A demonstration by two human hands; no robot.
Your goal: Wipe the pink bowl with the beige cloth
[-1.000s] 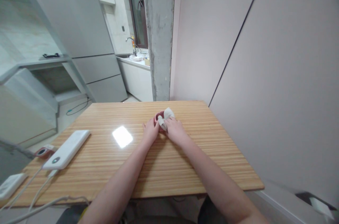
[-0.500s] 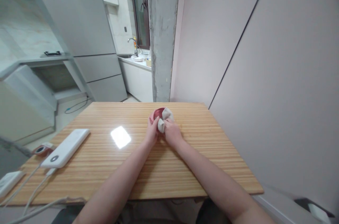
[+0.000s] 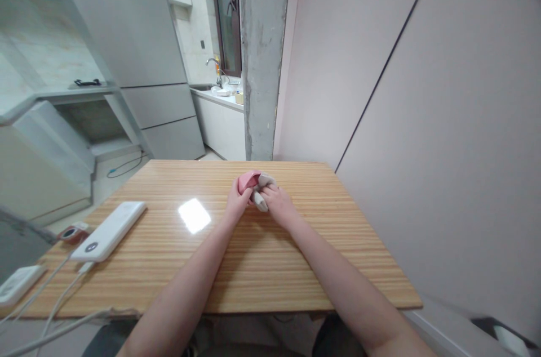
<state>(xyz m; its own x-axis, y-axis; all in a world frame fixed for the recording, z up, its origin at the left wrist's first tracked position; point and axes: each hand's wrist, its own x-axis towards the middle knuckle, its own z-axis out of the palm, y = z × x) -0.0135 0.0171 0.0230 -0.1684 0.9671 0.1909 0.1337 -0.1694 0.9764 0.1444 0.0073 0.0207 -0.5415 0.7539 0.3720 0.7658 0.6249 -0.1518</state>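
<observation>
A second ago the small red cup (image 3: 248,181) sat low between the hands with its dark red opening facing up; half a second ago the opening was plainly in view. Now the left hand (image 3: 235,204) has tipped it, so its paler pink outside shows. The white cloth (image 3: 262,190), then bunched above the right hand (image 3: 276,203), now lies lower, pressed against the cup.

- My left hand (image 3: 236,203) grips a pink cup (image 3: 245,181), tilted, above the table (image 3: 262,255).
- My right hand (image 3: 276,203) presses a pale cloth (image 3: 261,198) against the cup.
- A white power bank (image 3: 109,230) lies well left, cables (image 3: 51,300) trailing off it.
- A fridge (image 3: 135,53) stands beyond.
</observation>
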